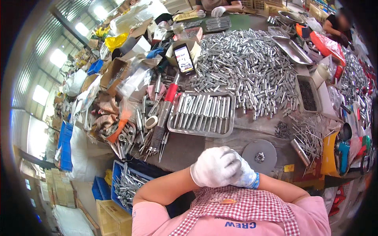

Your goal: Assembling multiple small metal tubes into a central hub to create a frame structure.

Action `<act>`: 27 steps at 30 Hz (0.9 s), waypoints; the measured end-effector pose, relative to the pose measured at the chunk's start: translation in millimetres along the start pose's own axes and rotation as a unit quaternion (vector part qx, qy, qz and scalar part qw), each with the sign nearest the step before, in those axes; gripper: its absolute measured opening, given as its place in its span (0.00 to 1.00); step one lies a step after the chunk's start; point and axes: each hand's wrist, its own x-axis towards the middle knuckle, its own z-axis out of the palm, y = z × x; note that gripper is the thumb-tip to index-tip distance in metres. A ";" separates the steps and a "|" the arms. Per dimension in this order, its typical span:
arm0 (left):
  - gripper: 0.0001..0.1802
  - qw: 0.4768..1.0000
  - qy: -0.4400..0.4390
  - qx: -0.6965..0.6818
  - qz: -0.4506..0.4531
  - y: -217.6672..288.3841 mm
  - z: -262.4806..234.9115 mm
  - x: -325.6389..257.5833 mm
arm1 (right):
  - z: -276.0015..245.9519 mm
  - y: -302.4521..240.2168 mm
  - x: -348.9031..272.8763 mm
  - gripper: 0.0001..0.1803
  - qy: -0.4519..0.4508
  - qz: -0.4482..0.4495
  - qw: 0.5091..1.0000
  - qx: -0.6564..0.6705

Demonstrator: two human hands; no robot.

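My left hand (216, 167), in a white knit glove, lies curled against and over my right hand (247, 176) in front of my chest. The right glove is white with a blue patterned cuff and mostly hidden behind the left. Both hands look closed; whatever may be between them is out of sight. Just beyond them on the table is a grey round disc (252, 157) with a small heap of tiny metal parts (260, 157) at its middle. Further off, a metal tray (220, 134) holds several slim metal rods lined up in rows.
A large pile of metal tubes (244, 67) covers the far table. A phone (184, 59) leans upright left of it. A red-and-black handled tool (165, 110) lies beside the tray. Thin rods (311, 133) are scattered at right. A blue crate (118, 177) of metal parts stands lower left. Co-workers sit opposite.
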 end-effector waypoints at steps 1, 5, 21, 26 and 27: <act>0.16 1.000 -0.011 -0.024 -0.005 -5.1 -5.0 5.7 | -3.5 -3.5 -2.1 0.33 0.007 -0.004 1.000 0.003; 0.06 0.996 -0.006 -0.036 -0.085 -35.2 -37.0 51.9 | -6.3 -8.9 -10.5 0.54 0.145 -0.054 0.984 0.089; 0.21 0.904 -0.308 -0.036 -0.295 -223.6 35.0 87.4 | -7.8 -7.8 -15.1 0.39 0.178 -0.063 0.982 -0.009; 0.25 0.892 -0.323 0.123 -0.289 -211.5 46.6 92.3 | -8.5 -9.6 -10.7 0.35 0.200 -0.049 0.978 -0.019; 0.25 0.882 -0.316 0.152 -0.315 -210.1 48.0 88.8 | -7.8 -9.9 -11.0 0.34 0.201 -0.044 0.978 -0.025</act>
